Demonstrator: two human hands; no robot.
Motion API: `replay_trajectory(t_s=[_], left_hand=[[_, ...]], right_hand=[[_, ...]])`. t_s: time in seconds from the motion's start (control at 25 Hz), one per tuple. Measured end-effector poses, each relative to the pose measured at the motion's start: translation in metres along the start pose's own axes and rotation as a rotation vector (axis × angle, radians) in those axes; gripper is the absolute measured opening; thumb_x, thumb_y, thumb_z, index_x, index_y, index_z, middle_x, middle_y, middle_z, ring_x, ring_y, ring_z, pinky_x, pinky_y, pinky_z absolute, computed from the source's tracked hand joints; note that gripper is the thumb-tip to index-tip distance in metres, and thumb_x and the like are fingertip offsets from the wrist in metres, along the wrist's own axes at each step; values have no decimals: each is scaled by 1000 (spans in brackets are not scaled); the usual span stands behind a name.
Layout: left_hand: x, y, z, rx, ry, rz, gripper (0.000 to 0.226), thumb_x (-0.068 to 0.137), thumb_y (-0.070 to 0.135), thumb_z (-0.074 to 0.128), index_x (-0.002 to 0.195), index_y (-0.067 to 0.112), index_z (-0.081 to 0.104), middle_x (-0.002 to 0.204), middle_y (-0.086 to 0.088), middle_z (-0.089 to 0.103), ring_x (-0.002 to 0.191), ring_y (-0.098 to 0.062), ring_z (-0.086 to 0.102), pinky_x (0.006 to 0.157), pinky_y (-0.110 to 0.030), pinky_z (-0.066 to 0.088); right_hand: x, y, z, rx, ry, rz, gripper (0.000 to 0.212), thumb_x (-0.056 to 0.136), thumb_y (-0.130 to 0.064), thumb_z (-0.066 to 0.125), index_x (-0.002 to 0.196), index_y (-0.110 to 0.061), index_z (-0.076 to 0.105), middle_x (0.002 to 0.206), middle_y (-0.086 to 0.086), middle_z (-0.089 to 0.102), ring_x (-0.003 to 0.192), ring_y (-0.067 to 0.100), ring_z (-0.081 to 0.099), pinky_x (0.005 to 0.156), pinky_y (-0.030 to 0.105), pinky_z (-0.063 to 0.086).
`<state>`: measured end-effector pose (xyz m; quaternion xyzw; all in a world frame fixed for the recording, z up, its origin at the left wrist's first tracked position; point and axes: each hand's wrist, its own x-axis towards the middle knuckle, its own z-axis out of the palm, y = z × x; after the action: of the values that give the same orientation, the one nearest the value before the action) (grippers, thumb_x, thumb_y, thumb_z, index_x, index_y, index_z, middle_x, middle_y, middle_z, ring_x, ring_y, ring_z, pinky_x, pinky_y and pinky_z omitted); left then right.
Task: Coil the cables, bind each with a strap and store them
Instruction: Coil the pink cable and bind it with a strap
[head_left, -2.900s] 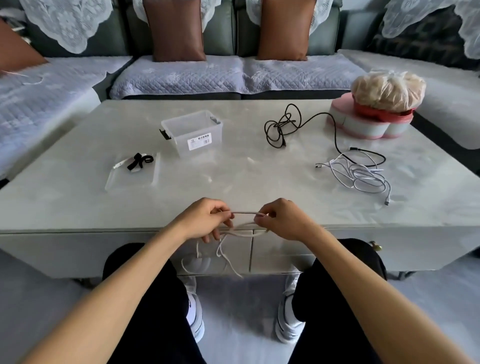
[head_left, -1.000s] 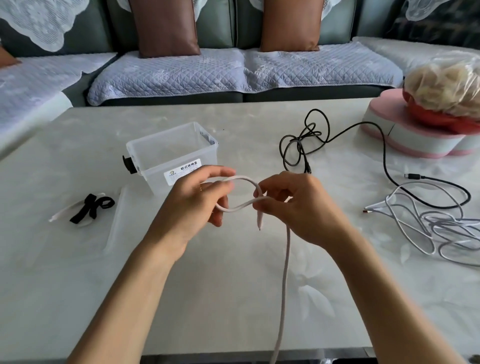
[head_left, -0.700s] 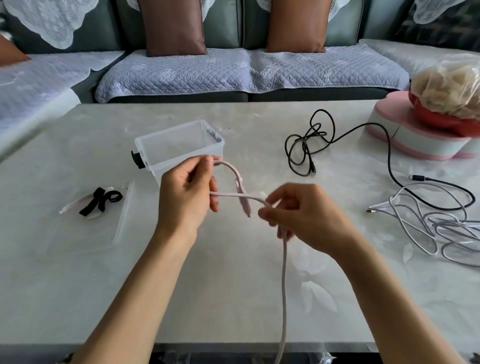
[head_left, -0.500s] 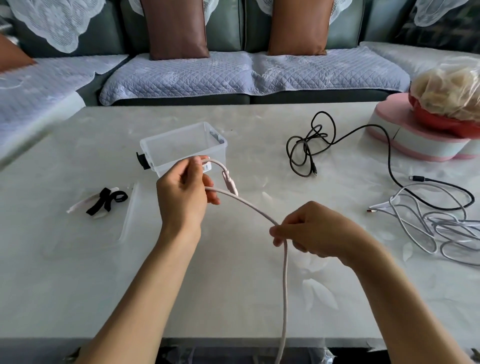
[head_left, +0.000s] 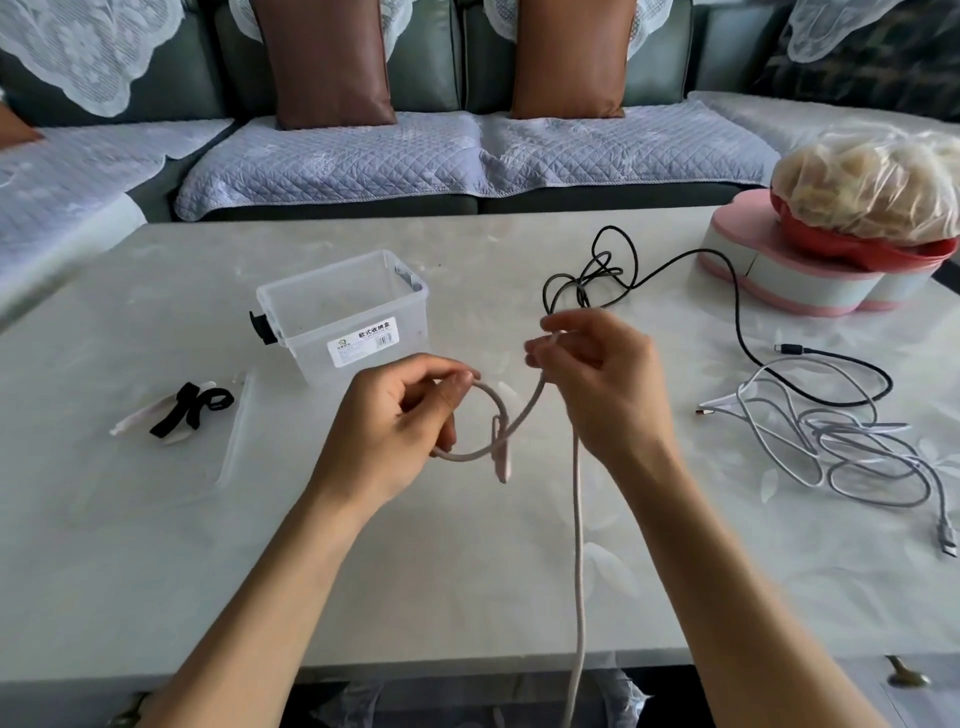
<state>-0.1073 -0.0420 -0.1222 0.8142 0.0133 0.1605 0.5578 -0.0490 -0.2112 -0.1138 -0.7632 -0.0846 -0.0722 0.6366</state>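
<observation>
A pale pink cable (head_left: 576, 525) is held above the table by both hands. My left hand (head_left: 395, 431) pinches a small loop of it, and the plug end hangs below that loop. My right hand (head_left: 597, 384) grips the cable higher up, from where the rest drops over the table's front edge. A clear plastic box (head_left: 345, 317) stands open behind my left hand. Black straps (head_left: 189, 410) lie on the box lid (head_left: 228, 462) at the left. A black cable (head_left: 727, 291) and a white cable (head_left: 852, 452) lie loose on the right.
A pink and white heart-shaped box (head_left: 795, 280) carrying a red bowl with bagged food (head_left: 867, 187) stands at the back right. A sofa with brown cushions (head_left: 327, 62) runs behind the table (head_left: 415, 571).
My right hand has risen and come back toward my left hand, bending the pink cable into a second curve. The plug now hangs lower under my left hand.
</observation>
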Motion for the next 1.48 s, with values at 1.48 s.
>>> replay_trajectory(t_s=[1.48], left_hand=[[-2, 3, 16, -147, -122, -338, 22, 94, 33, 62, 88, 15, 74, 81, -5, 74, 44, -22, 56, 42, -27, 44]], right_hand=[[-5, 28, 5, -438, 70, -405, 26, 85, 2, 63, 104, -11, 76, 88, 4, 64, 70, 8, 54, 66, 4, 36]])
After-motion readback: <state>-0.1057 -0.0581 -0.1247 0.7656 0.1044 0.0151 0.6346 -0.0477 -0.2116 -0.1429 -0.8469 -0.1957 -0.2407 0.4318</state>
